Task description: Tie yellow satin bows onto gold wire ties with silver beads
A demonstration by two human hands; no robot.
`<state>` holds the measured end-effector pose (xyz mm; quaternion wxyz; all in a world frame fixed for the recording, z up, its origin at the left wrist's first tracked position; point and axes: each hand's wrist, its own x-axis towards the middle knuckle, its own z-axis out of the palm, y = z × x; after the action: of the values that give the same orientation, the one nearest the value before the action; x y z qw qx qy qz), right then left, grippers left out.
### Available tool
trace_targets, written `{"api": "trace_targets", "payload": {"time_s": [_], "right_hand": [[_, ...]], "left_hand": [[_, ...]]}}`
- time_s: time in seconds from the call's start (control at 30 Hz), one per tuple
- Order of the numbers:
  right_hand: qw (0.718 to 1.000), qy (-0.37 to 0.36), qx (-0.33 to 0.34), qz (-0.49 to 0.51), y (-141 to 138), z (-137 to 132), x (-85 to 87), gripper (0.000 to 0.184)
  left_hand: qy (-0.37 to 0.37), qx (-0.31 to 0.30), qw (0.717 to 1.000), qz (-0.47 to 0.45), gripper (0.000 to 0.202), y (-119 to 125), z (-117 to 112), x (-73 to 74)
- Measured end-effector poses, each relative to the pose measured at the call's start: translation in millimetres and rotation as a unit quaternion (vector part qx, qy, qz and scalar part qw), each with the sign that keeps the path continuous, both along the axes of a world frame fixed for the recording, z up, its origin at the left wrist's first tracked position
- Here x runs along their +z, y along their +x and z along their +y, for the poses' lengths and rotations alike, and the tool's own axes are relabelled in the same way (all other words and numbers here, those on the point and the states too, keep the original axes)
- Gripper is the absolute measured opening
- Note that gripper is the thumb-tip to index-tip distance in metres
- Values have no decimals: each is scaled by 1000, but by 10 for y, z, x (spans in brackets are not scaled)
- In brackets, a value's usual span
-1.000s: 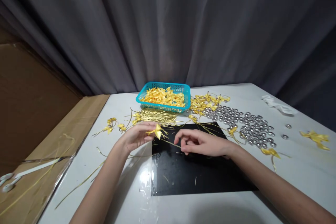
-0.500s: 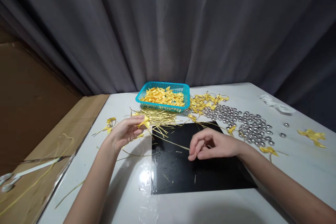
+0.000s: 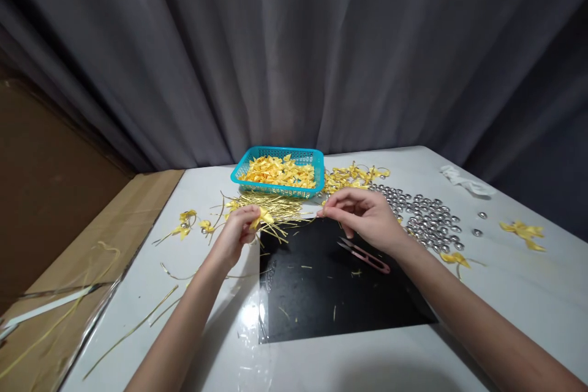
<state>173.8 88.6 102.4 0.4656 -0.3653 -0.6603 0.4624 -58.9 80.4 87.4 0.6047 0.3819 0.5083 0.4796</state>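
Observation:
A yellow ribbon bow (image 3: 264, 218) is pinched between the thumb and fingers of my left hand (image 3: 236, 229), above the left edge of the black mat. Across from it, my right hand (image 3: 361, 214) has thumb and forefinger pressed together on the end of a thin gold cord (image 3: 310, 218), which runs toward the bow. Where the cord meets the bow is too fine to make out. Pink thread snips (image 3: 367, 256) lie on the black mat (image 3: 340, 300) below my right hand. A bundle of gold cords (image 3: 275, 202) lies just behind the hands.
Behind the bundle stands a blue basket (image 3: 235, 176) of yellow ribbon pieces. Silver beads (image 3: 427, 220) and finished-looking yellow bows (image 3: 353, 176) spread to its right. White cloth (image 3: 466, 182) lies at the far right. Cardboard (image 3: 105, 251) borders the table's left side.
My right hand has moved up and slightly left, uncovering the snips on the mat. My left hand has turned and closed more on the bow, moving slightly right. The view has shifted a little.

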Motion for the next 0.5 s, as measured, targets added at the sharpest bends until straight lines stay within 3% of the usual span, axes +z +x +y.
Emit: {"api": "trace_targets", "payload": {"time_s": [0.23,0.4,0.5], "right_hand": [[998,30,-28,50,25,-9,20,24],[994,69,-51,71,33,20,72,20],[992,80,-26,95,-13,53,157,22]], "left_hand": [[94,62,993,47,19,101,-31,-85],[107,53,990,75,18,181,-69,-88],[102,45,991,79,19,209,-71,-102]]}}
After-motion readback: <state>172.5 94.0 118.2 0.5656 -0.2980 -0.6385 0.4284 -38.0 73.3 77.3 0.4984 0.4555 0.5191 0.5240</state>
